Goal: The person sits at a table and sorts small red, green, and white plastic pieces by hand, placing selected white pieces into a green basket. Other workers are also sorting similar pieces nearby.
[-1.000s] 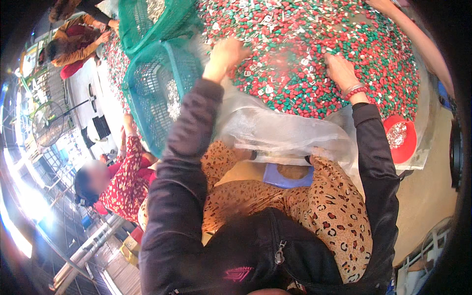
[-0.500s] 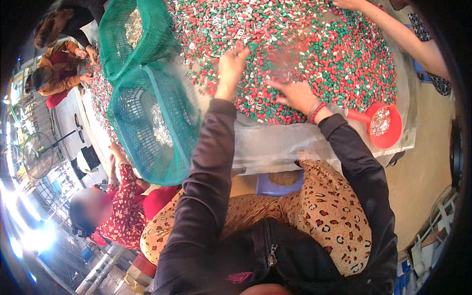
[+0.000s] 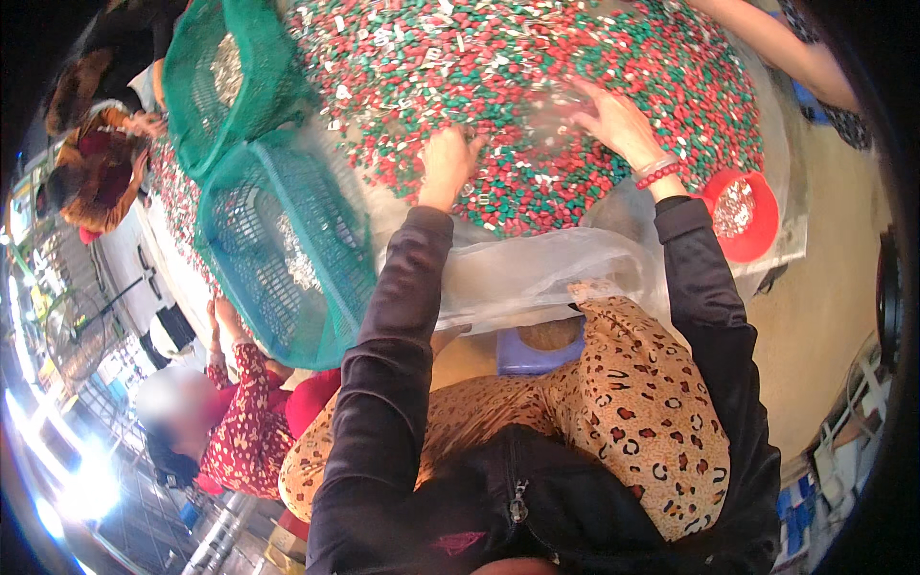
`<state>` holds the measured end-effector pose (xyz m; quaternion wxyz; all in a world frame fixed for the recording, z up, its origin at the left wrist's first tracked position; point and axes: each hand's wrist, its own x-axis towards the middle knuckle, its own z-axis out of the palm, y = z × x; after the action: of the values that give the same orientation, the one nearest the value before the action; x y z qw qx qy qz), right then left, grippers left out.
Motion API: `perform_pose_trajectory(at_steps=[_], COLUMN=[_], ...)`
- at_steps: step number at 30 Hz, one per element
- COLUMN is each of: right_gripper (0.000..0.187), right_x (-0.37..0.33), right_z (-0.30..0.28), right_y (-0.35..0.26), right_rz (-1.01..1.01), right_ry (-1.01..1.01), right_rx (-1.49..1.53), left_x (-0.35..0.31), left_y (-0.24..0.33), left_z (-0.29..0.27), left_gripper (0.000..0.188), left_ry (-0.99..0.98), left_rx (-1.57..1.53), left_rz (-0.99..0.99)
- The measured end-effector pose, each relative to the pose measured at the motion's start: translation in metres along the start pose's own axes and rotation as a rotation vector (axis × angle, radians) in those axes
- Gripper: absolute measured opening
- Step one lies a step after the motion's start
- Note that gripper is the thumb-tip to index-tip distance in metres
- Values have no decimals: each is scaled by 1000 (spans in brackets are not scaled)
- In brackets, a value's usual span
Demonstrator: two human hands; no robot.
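A big heap of small red, green and silver pieces (image 3: 537, 86) lies on a clear plastic sheet (image 3: 537, 278) in front of me. My left hand (image 3: 447, 165) rests on the near edge of the heap, fingers loosely curled into the pieces. My right hand (image 3: 618, 120) lies flat on the heap further right, fingers spread, with a red bead bracelet at the wrist. I cannot see any single piece pinched in either hand.
Two green mesh baskets (image 3: 287, 240) with silver bits stand left of the heap. A red bowl (image 3: 743, 213) of silver bits sits at the right. A person in red floral (image 3: 240, 422) crouches at my left, another person (image 3: 96, 163) at far left, and someone's arm (image 3: 767, 48) reaches in top right.
The view has shifted so the heap and baskets sit lower in the picture. My right hand has slid outward to the right over the pieces; my left hand has drawn back to the near edge.
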<state>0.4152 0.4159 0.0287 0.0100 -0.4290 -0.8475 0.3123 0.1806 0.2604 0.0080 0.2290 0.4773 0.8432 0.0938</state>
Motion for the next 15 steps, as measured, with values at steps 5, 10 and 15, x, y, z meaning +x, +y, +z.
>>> perform_pose_trajectory(at_steps=[5, 10, 15], right_gripper=[45, 59, 57], right_x=[-10, -66, -65], right_z=[5, 61, 85], right_y=[-23, -83, -87], right_rz=[-48, -445, -508], right_ry=[0, -323, -319], right_rx=[224, -211, -236], left_x=[48, 70, 44], left_y=[44, 56, 41], left_z=[-17, -60, -65], left_gripper=[28, 32, 34], left_ry=[-6, -22, 7], left_rx=[-374, -253, -97], left_rz=[13, 31, 72])
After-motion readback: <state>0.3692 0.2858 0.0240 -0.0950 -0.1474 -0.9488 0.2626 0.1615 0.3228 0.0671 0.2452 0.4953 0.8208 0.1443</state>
